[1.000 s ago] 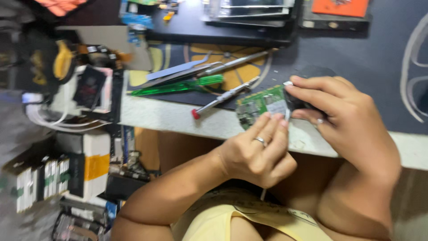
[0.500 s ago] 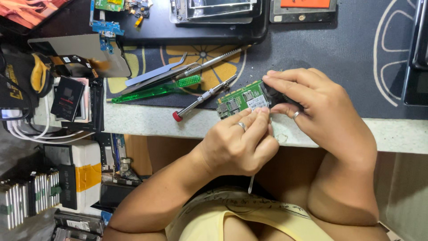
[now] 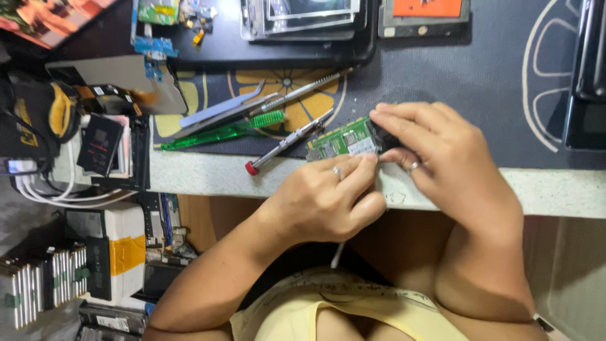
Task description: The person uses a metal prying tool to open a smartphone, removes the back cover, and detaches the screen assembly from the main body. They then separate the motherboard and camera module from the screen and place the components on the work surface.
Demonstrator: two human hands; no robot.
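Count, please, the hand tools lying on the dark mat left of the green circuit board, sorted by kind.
Metal screwdriver with red end cap: 1
Long plain metal screwdriver: 1
Grey metal tweezers: 1
Green plastic brush: 1
Total: 4
Both hands, left and right, hold the green circuit board.

Green circuit board (image 3: 341, 140): end toward 3 o'clock hidden under right hand (image 3: 442, 164). Thin tool in left hand (image 3: 328, 202): tip concealed by fingers.
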